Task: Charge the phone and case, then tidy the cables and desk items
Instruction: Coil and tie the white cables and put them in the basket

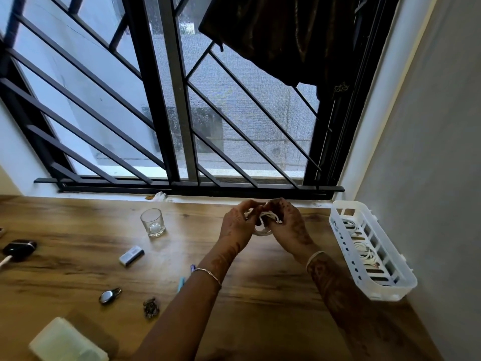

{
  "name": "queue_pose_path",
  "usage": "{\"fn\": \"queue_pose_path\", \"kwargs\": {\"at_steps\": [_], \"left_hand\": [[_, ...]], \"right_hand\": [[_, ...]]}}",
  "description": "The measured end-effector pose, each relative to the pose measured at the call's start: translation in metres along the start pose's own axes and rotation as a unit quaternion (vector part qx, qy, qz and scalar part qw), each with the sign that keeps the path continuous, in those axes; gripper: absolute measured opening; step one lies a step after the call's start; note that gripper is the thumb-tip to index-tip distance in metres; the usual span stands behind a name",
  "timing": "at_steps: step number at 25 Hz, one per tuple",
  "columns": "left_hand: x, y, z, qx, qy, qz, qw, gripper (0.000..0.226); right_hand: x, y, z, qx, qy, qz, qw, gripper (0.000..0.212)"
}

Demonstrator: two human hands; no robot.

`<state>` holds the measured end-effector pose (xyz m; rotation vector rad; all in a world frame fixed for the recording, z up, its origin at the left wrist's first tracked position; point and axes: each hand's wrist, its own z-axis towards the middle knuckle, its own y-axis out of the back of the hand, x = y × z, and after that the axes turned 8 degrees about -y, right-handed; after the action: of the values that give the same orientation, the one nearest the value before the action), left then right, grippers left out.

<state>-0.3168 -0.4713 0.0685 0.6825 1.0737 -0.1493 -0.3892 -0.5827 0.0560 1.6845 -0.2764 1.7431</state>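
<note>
A thin white cable [262, 232] is wound into a small bunch of round loops. It is up in the air just over the far part of the brown wooden desk [260, 295], close to the window. Both hands have hold of it. The left hand [238, 225] has its fingers bent round one side of the loops. The right hand [289, 225] has its fingers bent round the other side. The two hands almost touch and hide the middle of the bunch. One loop hangs down below the fingers. To the right, next to the grey wall, sits a long white plastic basket [390, 293] with slots in its sides, and more white cables lie rolled up inside it. To the left of the hands stands a small clear glass cup [153, 222]. Nearer is a little grey and white box [131, 255]. At the left edge of the desk lies a small black case [19, 250] with a white cord [5, 261] going into it. A shiny oval metal piece [109, 296] and a small dark patterned thing [151, 307] lie near the left arm; I cannot tell what they are. A light blue pen [181, 284] peeks out from under that arm. A pale block-shaped box [65, 342] sits at the near corner. Behind the desk is a window with black slanted bars [156, 100], and a dark cloth [286, 35] hangs at the top.
</note>
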Motion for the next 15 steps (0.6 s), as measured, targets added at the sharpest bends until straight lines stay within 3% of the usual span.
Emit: {"fn": "queue_pose_path", "kwargs": {"at_steps": [5,8,10,15], "left_hand": [[-0.01,0.007,-0.002,0.074,-0.046,0.1,0.991,0.033],[-0.018,0.005,-0.005,0.113,-0.131,0.287,0.942,0.041],[-0.022,0.001,-0.007,0.128,-0.161,0.355,0.912,0.044],[-0.027,-0.009,-0.012,0.101,-0.135,0.416,0.894,0.038]], "right_hand": [[-0.008,0.005,0.007,-0.001,0.009,-0.016,1.0,0.021],[-0.013,0.001,0.005,-0.011,0.008,-0.032,0.999,0.023],[-0.016,-0.001,0.003,-0.014,0.009,-0.031,0.999,0.027],[-0.016,-0.002,0.003,-0.028,0.016,-0.065,0.997,0.025]]}}
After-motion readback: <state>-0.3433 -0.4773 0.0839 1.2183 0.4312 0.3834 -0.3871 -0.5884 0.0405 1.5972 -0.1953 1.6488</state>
